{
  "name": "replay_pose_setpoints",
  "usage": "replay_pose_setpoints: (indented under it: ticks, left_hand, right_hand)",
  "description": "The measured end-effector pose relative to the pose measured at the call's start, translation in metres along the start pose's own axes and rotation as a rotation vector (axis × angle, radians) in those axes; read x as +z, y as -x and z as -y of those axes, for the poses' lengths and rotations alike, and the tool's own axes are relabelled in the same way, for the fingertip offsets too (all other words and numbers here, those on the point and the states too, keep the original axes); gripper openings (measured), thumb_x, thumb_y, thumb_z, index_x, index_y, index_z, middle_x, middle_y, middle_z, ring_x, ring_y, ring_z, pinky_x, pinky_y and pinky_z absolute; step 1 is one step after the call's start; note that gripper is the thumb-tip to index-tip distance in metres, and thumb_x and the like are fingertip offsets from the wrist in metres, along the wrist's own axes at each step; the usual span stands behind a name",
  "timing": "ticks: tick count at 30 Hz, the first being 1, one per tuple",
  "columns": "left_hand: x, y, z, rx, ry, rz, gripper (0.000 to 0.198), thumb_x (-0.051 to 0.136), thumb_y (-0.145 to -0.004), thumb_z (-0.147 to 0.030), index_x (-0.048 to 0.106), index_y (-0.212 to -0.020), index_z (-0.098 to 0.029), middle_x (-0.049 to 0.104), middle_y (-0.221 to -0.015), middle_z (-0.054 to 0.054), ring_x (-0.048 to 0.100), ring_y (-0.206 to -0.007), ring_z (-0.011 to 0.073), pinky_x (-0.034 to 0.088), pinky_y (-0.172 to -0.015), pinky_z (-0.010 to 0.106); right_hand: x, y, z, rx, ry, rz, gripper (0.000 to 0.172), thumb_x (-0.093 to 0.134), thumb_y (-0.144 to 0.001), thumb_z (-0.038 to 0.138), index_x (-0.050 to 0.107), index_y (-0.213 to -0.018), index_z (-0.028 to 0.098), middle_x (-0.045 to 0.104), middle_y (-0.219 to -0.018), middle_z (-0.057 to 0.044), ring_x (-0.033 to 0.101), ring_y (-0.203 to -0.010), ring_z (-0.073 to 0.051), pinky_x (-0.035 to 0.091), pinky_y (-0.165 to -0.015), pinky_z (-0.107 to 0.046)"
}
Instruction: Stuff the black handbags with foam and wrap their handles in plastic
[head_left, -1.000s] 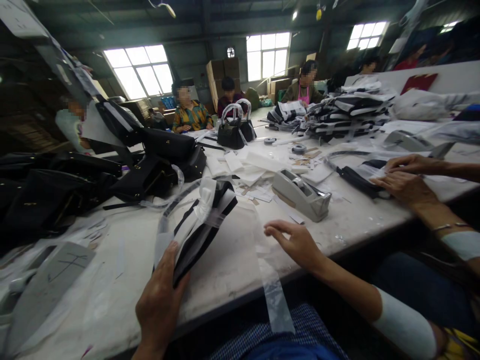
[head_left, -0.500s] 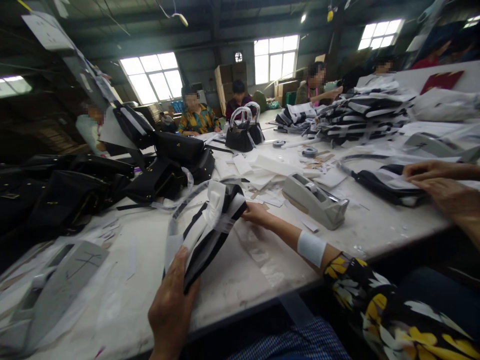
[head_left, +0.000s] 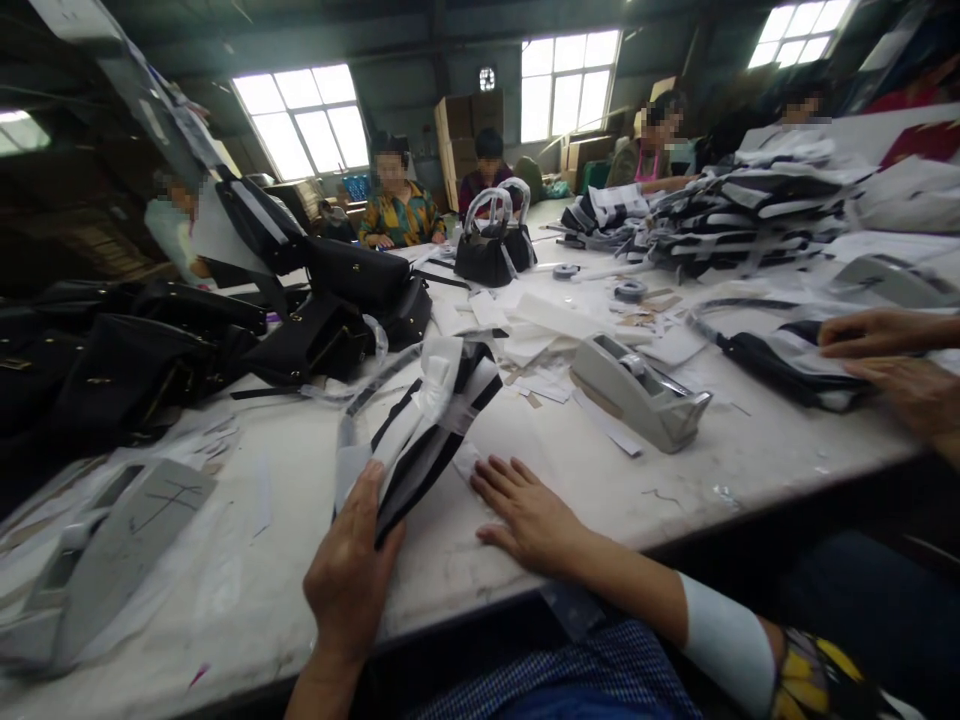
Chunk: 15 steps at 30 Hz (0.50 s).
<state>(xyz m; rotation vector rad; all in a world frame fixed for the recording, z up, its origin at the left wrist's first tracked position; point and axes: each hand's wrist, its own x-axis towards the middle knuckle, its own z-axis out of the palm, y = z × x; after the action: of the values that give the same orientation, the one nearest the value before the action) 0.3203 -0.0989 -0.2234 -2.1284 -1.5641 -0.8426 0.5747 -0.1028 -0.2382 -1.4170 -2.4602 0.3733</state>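
My left hand [head_left: 346,580] grips the near end of a black handbag [head_left: 435,450] with white wrapping around it, its thumb on one side and fingers on the other. The bag stands tilted on the white table, and its plastic-covered handle [head_left: 352,410] loops out to the left. Just right of the bag, my right hand [head_left: 529,515] lies flat with its fingers stretched out. Its fingertips rest at a thin whitish sheet [head_left: 466,460] by the bag; whether they press on it I cannot tell. A grey tape dispenser [head_left: 637,395] stands beyond this hand.
Another tape dispenser [head_left: 127,560] stands at the left front. Black handbags [head_left: 142,370] are heaped at the left, and wrapped bags [head_left: 750,215] are piled at the back right. A co-worker's hands [head_left: 900,370] work on a bag at the right. Paper scraps [head_left: 540,330] litter the middle.
My right hand has come away from the bag's far end, moving toward me, and now lies flat with spread fingers. My left hand keeps its hold on the bag.
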Motion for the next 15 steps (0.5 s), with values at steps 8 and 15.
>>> replay_pose_setpoints:
  ticks: [8, 15]
  left_hand:
    - [-0.022, -0.022, -0.013, 0.048, -0.004, -0.056, 0.074, 0.065, -0.09, -0.024, 0.028, -0.154, -0.025, 0.054, -0.144, 0.004, 0.064, -0.116, 0.022, 0.05, -0.094, 0.028]
    - [-0.011, -0.009, -0.046, 0.252, 0.077, -0.079, 0.057, 0.055, -0.095, -0.019, 0.038, -0.149, -0.021, 0.052, -0.145, 0.007, 0.055, -0.129, 0.0221, 0.046, -0.104, 0.033]
  right_hand:
    - [0.01, 0.01, 0.022, -0.161, -0.041, -0.135, 0.067, 0.048, -0.096, 0.057, 0.044, -0.147, 0.014, 0.038, -0.154, -0.016, 0.029, -0.145, -0.031, 0.022, -0.121, -0.054]
    - [0.002, 0.03, 0.03, -0.444, -0.143, -0.389, 0.037, 0.047, -0.1, 0.034, 0.06, -0.128, 0.013, 0.066, -0.128, -0.013, 0.06, -0.122, -0.023, 0.04, -0.113, -0.046]
